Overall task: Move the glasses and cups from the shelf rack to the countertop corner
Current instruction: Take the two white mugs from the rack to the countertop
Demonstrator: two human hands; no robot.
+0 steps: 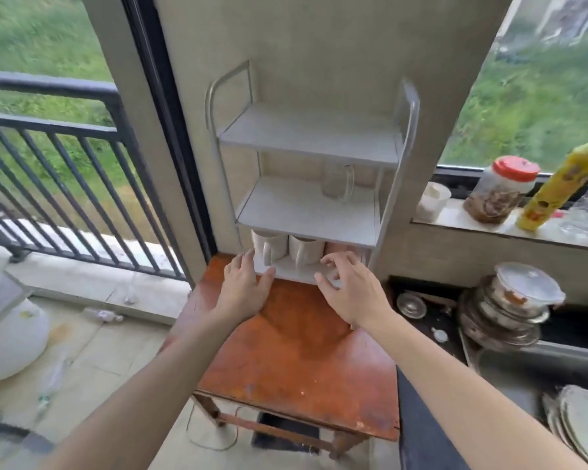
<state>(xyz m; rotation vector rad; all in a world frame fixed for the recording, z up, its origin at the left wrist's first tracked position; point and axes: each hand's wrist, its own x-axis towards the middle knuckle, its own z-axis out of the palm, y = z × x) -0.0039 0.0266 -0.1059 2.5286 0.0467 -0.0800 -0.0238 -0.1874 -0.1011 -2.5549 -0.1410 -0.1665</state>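
A white three-tier shelf rack [306,212] stands on an orange-brown wooden table [299,347] against the wall. Its top tier is bare. A clear glass mug [336,181] stands on the middle tier. On the bottom tier are two white mugs [269,247] [304,252] with handles toward me, and a pinkish cup [336,247] to their right, partly hidden. My left hand [245,286] hovers with straight fingers just before the left mug. My right hand [347,286] reaches with loosely spread fingers at the bottom tier's right side, holding nothing I can see.
A windowsill [489,225] at right holds a white cup [433,200], a red-lidded jar [499,188] and a yellow bottle [560,184]. Below it a dark counter carries stacked bowls [510,307] and plates [577,425]. A balcony railing [65,184] lies at left.
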